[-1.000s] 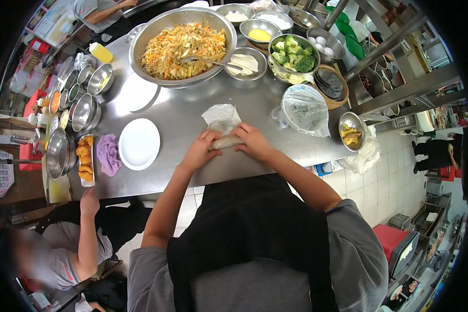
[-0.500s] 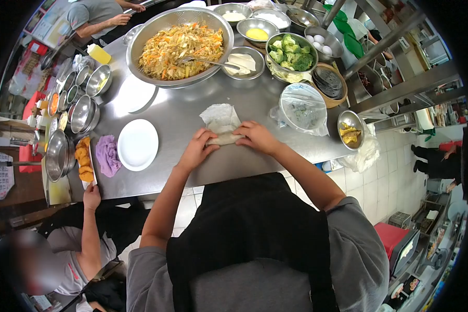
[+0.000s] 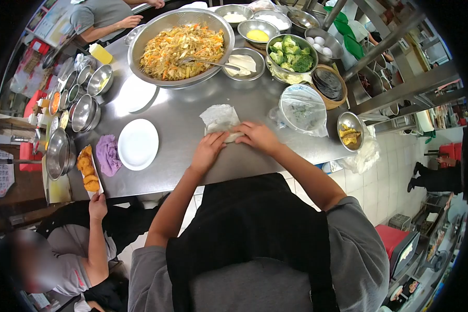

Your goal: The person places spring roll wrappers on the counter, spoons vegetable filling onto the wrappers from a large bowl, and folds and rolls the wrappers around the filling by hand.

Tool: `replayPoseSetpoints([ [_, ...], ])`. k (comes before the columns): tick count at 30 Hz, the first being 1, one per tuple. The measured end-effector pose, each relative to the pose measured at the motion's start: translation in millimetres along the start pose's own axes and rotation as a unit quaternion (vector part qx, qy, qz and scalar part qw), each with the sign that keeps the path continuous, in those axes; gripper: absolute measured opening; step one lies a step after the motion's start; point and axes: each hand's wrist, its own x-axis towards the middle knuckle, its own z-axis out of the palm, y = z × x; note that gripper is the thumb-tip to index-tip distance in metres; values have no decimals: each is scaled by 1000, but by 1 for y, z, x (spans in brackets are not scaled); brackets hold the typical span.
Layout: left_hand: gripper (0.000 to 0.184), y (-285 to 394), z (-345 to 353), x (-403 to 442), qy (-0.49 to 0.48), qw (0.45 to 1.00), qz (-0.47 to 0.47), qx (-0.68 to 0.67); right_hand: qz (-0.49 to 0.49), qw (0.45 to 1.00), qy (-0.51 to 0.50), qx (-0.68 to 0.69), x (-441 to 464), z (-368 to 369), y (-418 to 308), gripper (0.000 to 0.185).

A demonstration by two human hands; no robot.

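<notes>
A pale, thin wrapper (image 3: 218, 115) lies on the steel table in front of me, its far flap flat and its near edge rolled up like a spring roll. My left hand (image 3: 210, 151) rests over the left part of the roll with its fingers bent onto it. From the right, my right hand (image 3: 258, 137) grips the other end, slightly blurred. Both hands hide most of the rolled part, and the filling inside does not show.
A large bowl of shredded noodle-and-vegetable filling (image 3: 182, 51) stands at the back. Broccoli (image 3: 294, 53), eggs (image 3: 320, 46) and a plastic-covered bowl (image 3: 302, 108) are to the right. White plate (image 3: 138, 144), purple cloth (image 3: 108, 155) and a co-worker's hand (image 3: 98, 206) with fried food (image 3: 88, 169) are left.
My left hand has slid right and over the roll, closer to my right hand. At the left, the co-worker's hand and tray of fried food have shifted slightly toward the table's near edge.
</notes>
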Motion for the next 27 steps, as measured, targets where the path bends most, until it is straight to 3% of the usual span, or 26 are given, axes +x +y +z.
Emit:
replayPoseSetpoints([
  [4, 42, -10, 0, 5, -17, 999, -11, -48, -65, 986, 96, -122, -12, 5, -17, 51],
  [7, 41, -15, -1, 8, -35, 998, -17, -55, -61, 985, 94, -129, -17, 17, -20, 50],
  [15, 34, -16, -8, 20, -61, 992, -51, -98, -34, 990, 114, -76, -11, 27, -7, 42],
  [18, 33, -17, -12, 26, -79, 996, -43, 2, -7, 994, 102, -26, -5, 26, -4, 36],
  [21, 33, -19, -11, 29, -83, 995, -52, -16, 14, 998, 61, 18, -1, 21, -1, 34],
  [24, 37, -9, -14, 25, 7, 999, -13, 28, 9, 998, 42, 35, 3, 15, 1, 31],
  [27, 43, -10, -6, 12, 12, 998, 20, 60, 17, 998, 29, 54, 7, 15, 5, 28],
])
